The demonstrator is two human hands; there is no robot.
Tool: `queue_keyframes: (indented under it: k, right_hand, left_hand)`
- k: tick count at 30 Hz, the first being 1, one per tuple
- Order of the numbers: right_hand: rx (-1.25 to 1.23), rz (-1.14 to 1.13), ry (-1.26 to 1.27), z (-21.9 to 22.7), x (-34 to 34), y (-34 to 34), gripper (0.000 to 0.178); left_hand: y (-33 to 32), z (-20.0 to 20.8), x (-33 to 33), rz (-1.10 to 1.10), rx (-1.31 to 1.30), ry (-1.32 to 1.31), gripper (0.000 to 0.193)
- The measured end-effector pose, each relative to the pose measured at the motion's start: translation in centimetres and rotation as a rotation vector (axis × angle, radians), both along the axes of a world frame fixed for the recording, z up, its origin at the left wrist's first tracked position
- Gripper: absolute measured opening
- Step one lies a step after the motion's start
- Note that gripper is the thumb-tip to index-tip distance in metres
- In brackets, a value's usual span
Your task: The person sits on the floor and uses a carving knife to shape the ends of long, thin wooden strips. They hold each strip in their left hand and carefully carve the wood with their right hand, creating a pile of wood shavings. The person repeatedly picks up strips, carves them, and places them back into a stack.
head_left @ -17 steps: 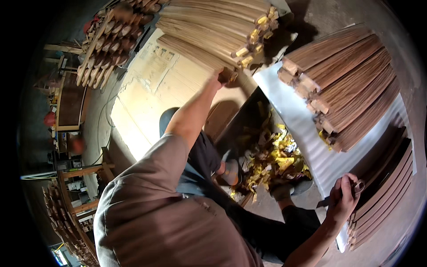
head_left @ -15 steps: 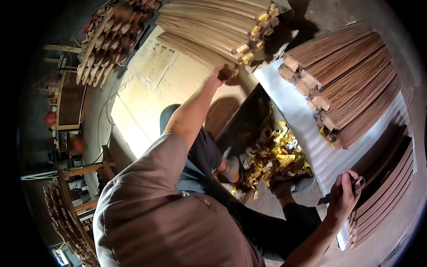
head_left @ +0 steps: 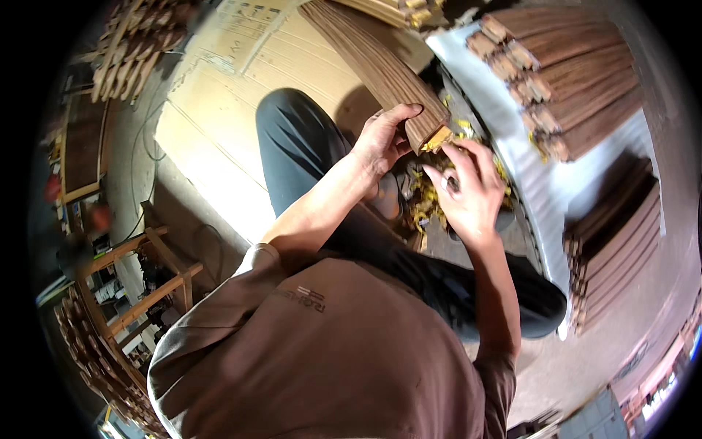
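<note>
My left hand (head_left: 384,139) grips a long, curved brown wooden slat (head_left: 373,62) near its lower end, with the thumb on top and the fingers below. Yellow tape (head_left: 439,139) covers part of the slat's end face. My right hand (head_left: 472,186) is right beside that end, its fingertips at the tape. A small tool with a round end (head_left: 453,184) is tucked in the right hand. Its kind cannot be made out, as the hand hides most of it.
Flattened cardboard (head_left: 212,124) lies at left. Yellow tape scraps (head_left: 424,208) litter the floor between my feet. On the right, white foam sheeting (head_left: 541,212) bears stacked slats (head_left: 578,80) and darker slats (head_left: 614,234). A wooden frame (head_left: 139,307) stands lower left.
My left hand has drawn a slat from the far pile toward me. My right hand, tool in it, has come from the right over to the slat's taped end.
</note>
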State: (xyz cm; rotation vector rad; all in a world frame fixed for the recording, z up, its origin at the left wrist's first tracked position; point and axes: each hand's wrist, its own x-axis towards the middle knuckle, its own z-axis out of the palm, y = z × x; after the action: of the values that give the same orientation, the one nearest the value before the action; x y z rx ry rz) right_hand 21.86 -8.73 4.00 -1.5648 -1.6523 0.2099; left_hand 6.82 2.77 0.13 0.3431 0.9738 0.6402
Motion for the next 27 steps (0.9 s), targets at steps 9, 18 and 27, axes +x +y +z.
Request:
queue_keyframes:
  k: [9,18,27]
  right_hand:
    - [-0.093,-0.024,-0.106,-1.4,-2.9,-3.1,0.031]
    - [-0.125,-0.302,-0.118,-3.9,-2.7,-2.6,0.012]
    - [-0.257,-0.588,-0.031,-6.3,1.3,0.3,0.012]
  left_hand:
    - [-3.8,-1.8,-0.7,-0.068,-0.041,0.035,0.044]
    - [-4.4,-2.1,-1.2,-0.064,-0.024,0.053,0.043]
    - [-3.6,-2.0,-1.7,-0.122,-0.027,-0.230,0.041]
